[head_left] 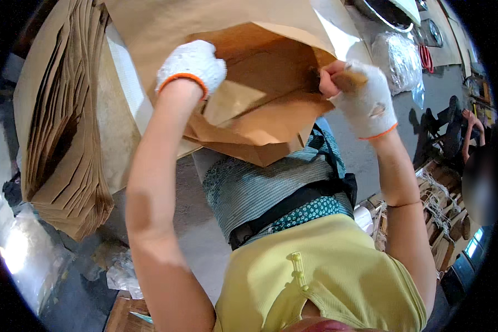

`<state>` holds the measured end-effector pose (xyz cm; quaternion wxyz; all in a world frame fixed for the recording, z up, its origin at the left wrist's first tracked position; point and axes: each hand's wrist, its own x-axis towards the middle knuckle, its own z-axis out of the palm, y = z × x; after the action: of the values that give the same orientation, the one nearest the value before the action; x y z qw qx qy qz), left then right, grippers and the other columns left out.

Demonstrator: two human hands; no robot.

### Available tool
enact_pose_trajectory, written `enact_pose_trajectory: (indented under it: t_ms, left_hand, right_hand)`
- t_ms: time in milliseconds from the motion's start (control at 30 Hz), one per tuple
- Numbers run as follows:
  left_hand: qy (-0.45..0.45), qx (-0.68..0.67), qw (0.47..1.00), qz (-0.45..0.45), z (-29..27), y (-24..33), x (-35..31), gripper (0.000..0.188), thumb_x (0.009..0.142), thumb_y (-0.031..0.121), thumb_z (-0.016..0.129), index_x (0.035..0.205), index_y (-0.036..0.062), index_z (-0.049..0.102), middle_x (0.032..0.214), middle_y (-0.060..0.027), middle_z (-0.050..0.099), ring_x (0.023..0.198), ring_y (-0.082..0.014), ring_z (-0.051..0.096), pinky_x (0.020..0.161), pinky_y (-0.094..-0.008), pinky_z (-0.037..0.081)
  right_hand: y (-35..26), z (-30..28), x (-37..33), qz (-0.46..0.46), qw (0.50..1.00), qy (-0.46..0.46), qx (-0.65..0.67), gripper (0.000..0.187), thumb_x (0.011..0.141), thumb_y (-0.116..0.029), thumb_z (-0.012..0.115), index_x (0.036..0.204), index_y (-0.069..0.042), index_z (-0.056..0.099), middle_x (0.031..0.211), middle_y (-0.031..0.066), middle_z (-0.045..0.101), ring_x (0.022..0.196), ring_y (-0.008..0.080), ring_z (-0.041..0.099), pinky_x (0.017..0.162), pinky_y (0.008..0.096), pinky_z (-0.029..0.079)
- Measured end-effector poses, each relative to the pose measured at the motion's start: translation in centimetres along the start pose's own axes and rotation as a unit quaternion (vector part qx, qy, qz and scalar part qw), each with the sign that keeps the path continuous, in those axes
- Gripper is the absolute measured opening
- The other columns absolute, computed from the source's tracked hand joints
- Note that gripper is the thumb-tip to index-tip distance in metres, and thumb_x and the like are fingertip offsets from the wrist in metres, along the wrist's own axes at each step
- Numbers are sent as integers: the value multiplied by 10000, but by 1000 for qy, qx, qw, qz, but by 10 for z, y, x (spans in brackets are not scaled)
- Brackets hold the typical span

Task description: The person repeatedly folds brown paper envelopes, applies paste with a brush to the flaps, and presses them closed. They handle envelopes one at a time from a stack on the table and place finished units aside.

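Observation:
Both my hands wear white knit gloves with orange cuffs. My left hand (pixel 192 65) grips the left side of a large brown paper bag (pixel 260 105) held up in front of me. My right hand (pixel 359 94) pinches the bag's right edge between bare fingertips and thumb. The bag's folded bottom flaps face me, creased and partly open.
A tall stack of flat brown paper bags (pixel 66 133) stands at my left. Clear plastic wrapping (pixel 398 61) lies on the grey floor at the upper right. Bundles of tied paper handles (pixel 442 216) sit at the right, near another person (pixel 470 138).

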<state>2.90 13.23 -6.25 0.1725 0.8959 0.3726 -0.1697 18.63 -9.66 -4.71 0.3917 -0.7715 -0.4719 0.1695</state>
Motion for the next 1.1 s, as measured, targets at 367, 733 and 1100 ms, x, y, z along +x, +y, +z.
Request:
enact_pose_trajectory:
  t_ms: [367,733,1100]
  left_hand:
    - [86,130,988,18,-2,31,-14,259,846,223,624,1074,102,647,1089,-121,661,1001,-307,634,873,-412,514]
    - [326,-74,942,-18,92,-17,-83,911,881,584,508,1477,-35,205,1533,-246,210,1417,-387,226,1153,-497,167]
    - [309,-110,943,49,89,-12,-53,1015,860,619,513,1491,-50,83,1545,-276,128,1455,-380,95,1171,-489,90]
  right_hand:
    - [42,76,115,119,555,241,787,201,902,-198,609,1002,-23,603,833,108,639,914,285,670,866,403,532]
    - [38,123,101,-10,913,9,407,362,929,-321,559,1102,-31,689,1282,126,601,1024,174,603,733,297,516]
    - [35,104,89,-7,941,32,336,264,954,-202,541,1133,-63,676,1158,83,644,988,175,604,778,294,500]
